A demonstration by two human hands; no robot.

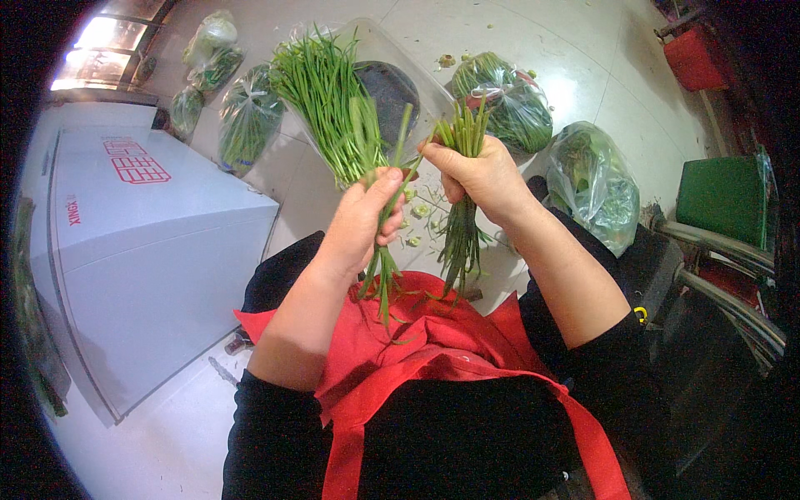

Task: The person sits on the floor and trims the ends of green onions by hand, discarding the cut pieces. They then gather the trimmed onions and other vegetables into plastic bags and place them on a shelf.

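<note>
My left hand (372, 209) is closed around a few long green stalks (384, 269), whose leafy ends hang down over the red apron (431, 337). Just to its right, my right hand (478, 172) grips a thicker bundle of green stalks (465, 128), cut ends up and dark leafy ends hanging. The fingertips of my right hand also touch a stalk between the hands. Beyond my left hand, a large pile of long thin green vegetables (325, 100) lies in a clear plastic container (378, 37), beside a dark round object (387, 94).
Tied clear bags of greens stand on the tiled floor, one at left (250, 119), others at right (519, 112) and nearer right (590, 181). Trimmings (420, 211) lie below my hands. A white chest-like appliance (169, 237) is at left; a green-seated chair (722, 200) at right.
</note>
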